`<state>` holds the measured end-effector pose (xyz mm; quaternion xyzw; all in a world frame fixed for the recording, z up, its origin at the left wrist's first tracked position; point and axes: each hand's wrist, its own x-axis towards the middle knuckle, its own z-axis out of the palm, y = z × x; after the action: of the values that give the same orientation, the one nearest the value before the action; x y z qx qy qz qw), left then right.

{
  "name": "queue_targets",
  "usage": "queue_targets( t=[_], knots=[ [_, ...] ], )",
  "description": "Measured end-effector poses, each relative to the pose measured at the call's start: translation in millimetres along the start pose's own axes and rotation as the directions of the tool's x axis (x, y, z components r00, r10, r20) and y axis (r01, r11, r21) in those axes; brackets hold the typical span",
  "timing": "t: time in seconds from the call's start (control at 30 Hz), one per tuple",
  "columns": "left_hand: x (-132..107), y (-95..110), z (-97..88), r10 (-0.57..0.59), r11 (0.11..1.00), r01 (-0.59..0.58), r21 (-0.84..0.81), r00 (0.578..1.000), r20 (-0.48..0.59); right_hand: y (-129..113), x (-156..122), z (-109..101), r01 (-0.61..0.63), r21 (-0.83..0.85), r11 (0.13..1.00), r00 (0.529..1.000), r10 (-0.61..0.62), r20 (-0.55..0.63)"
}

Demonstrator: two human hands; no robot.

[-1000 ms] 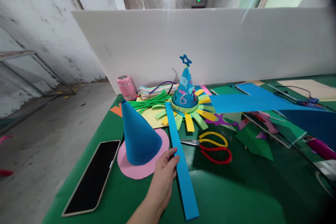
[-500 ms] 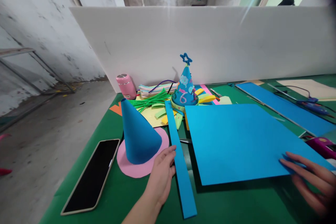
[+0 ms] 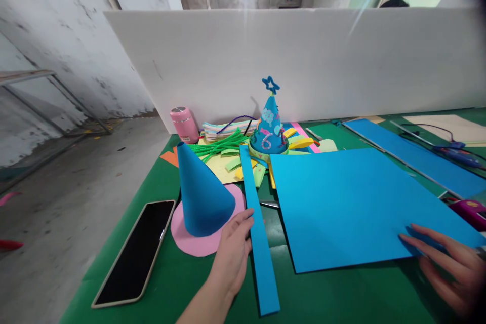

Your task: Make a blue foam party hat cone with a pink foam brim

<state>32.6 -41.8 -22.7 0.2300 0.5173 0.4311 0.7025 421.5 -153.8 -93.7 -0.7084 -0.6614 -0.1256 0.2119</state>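
Observation:
My left hand [image 3: 234,245] is closed on the long edge of a narrow blue strip [image 3: 261,253], its fingertips on the strip and the thumb side hidden beneath. To the right lies a large blue sheet [image 3: 353,207]. My right hand [image 3: 442,263] rests at the sheet's near right edge, fingers stretched out and apart, two fingertips on its surface. Left of my left hand, a blue paper cone [image 3: 203,195] stands on a pink paper disc [image 3: 197,248]. A shiny metal tool [image 3: 269,204] shows partly between strip and sheet.
Behind stands a decorated blue party hat [image 3: 268,129] with a star on top. Green pipe cleaners [image 3: 220,147], a pink bottle [image 3: 184,125] and a phone [image 3: 136,253] are on the left. A blue panel [image 3: 413,157] and a magenta object [image 3: 469,212] lie right. A white partition [image 3: 296,61] stands behind.
The large sheet's near edge has come slightly lower and its shadow on the table has shrunk. The strip's near end has shifted a little left. Both hands keep nearly the same pose.

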Motion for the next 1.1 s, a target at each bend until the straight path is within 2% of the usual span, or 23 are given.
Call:
queue_targets(
  t=[0.07, 0.13, 0.2, 0.27, 0.3, 0.37, 0.43, 0.47, 0.5, 0.57, 0.67, 0.73, 0.8, 0.87, 0.97, 1.03, 1.1],
  knots=[
    [-3, 2, 1.0, -0.014, 1.0, 0.014, -0.024, 1.0, 0.0, -5, 1, -6, 0.087, 0.041, 0.995, 0.994, -0.089, 0.066],
    [-5, 2, 1.9, -0.015, 0.998, 0.016, -0.06, 1.0, 0.018, -25, 5, -15, 0.077, 0.075, 0.994, 0.993, -0.083, 0.08],
    [-6, 1, 3.0, -0.018, 0.995, 0.023, -0.098, 0.999, 0.047, -62, 11, -22, -0.011, 0.205, 0.979, 0.996, -0.008, 0.091],
    [-6, -2, 4.7, -0.029, 0.991, 0.037, -0.131, 0.998, 0.062, -110, 18, -26, -0.15, 0.418, 0.896, 0.985, 0.098, 0.142],
    [-7, -3, 6.1, -0.031, 0.988, 0.04, -0.149, 0.998, 0.063, -136, 21, -26, -0.233, 0.532, 0.814, 0.965, 0.124, 0.233],
    [-9, -4, 10.3, -0.014, 0.98, 0.027, -0.196, 0.998, 0.067, -184, 26, -23, -0.436, 0.684, 0.585, 0.861, 0.05, 0.506],
    [-14, -4, 15.9, 0.024, 0.966, 0.0, -0.257, 0.995, 0.092, -220, 31, -19, -0.629, 0.694, 0.351, 0.732, -0.034, 0.68],
    [-16, -4, 18.9, 0.04, 0.96, -0.008, -0.281, 0.993, 0.109, -232, 34, -17, -0.687, 0.685, 0.243, 0.694, -0.058, 0.717],
    [-19, -3, 21.7, 0.053, 0.956, -0.014, -0.294, 0.991, 0.124, -241, 37, -16, -0.721, 0.674, 0.161, 0.669, -0.088, 0.738],
    [-23, -2, 26.3, 0.071, 0.959, -0.023, -0.282, 0.984, 0.161, -247, 44, -15, -0.717, 0.693, 0.072, 0.682, -0.133, 0.72],
    [-26, -1, 29.2, 0.145, 0.977, -0.11, -0.181, 0.97, 0.193, -242, 51, -13, -0.63, 0.769, 0.107, 0.751, -0.165, 0.639],
    [-27, 1, 28.9, 0.232, 0.972, -0.221, -0.073, 0.952, 0.198, -235, 54, -11, -0.57, 0.803, 0.172, 0.793, -0.141, 0.593],
    [-26, 4, 27.8, 0.328, 0.936, -0.349, 0.055, 0.917, 0.227, -229, 55, -9, -0.546, 0.807, 0.224, 0.814, -0.087, 0.574],
    [-26, 11, 27.0, 0.437, 0.85, -0.495, 0.18, 0.854, 0.283, -227, 58, -8, -0.552, 0.795, 0.25, 0.818, -0.02, 0.574],
    [-27, 26, 28.2, 0.601, 0.641, -0.693, 0.33, 0.72, 0.347, -229, 75, -10, -0.536, 0.808, 0.244, 0.832, -0.01, 0.554],
    [-27, 38, 30.4, 0.69, 0.499, -0.773, 0.391, 0.628, 0.361, -236, 94, -11, -0.465, 0.852, 0.242, 0.867, -0.071, 0.494],
    [-26, 48, 32.6, 0.743, 0.399, -0.806, 0.438, 0.564, 0.36, -245, 117, -8, -0.338, 0.899, 0.279, 0.917, -0.115, 0.381]
  ],
)
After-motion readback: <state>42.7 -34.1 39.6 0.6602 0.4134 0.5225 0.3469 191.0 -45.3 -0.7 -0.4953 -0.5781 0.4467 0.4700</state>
